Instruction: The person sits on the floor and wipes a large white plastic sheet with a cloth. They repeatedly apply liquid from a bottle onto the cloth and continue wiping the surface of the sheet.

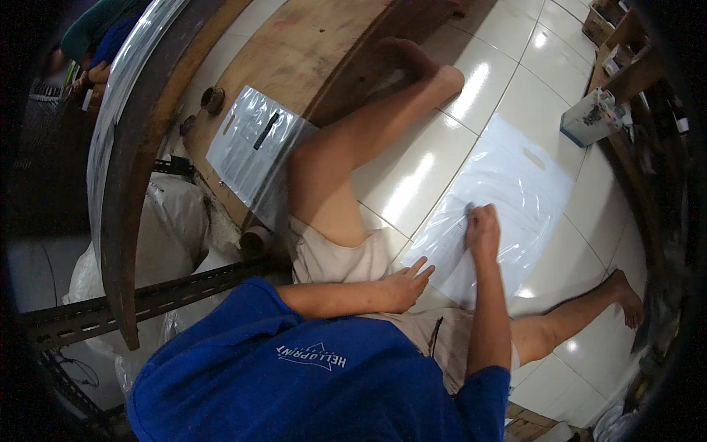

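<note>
A stack of clear white plastic bags (515,184) with cut-out handles lies flat on the white tiled floor between my legs. My right hand (482,230) rests on the stack with its fingers curled, pinching the top sheet near its middle. My left hand (405,286) lies flat with fingers spread, pressing the stack's near corner beside my thigh. I sit on the floor in a blue shirt and beige shorts, with my left knee raised and my right leg stretched out.
A clear plastic bag with a dark strip (254,147) lies on a low wooden board (309,51) to my left. A metal frame (125,221) and filled sacks (177,214) stand further left. A small box (589,118) sits by shelving at the right. Another person (96,37) is at top left.
</note>
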Tool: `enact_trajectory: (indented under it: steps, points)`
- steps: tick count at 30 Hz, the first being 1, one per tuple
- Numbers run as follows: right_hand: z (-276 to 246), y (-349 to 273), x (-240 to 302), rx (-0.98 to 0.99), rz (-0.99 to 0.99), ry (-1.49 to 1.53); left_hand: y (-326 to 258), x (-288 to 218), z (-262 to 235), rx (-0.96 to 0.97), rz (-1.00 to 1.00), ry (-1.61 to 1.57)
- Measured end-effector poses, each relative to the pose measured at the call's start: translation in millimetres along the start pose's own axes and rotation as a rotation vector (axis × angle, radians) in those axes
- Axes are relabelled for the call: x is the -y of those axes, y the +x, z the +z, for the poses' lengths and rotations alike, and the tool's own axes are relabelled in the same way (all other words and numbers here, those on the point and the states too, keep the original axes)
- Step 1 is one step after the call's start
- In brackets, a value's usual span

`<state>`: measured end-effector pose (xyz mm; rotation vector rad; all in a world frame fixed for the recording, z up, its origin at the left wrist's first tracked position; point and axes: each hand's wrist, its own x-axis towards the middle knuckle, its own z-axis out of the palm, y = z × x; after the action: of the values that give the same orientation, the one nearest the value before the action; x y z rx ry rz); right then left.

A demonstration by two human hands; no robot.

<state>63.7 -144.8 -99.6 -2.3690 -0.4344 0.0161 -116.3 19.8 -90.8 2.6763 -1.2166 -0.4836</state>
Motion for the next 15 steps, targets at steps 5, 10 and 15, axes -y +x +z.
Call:
enact_trajectory:
  steps: [5, 10, 15]
  points:
    - [-16, 9, -5, 0.070, -0.013, 0.056, 5, 8, -28, 0.191, 0.092, -0.038]
    - [28, -95, 30, 0.341, 0.183, 0.333, 3, -3, -25, 0.201, -0.030, -0.100]
    - [19, -27, 2, 0.125, 0.003, 0.137, -1, -6, 5, -0.018, -0.083, 0.052]
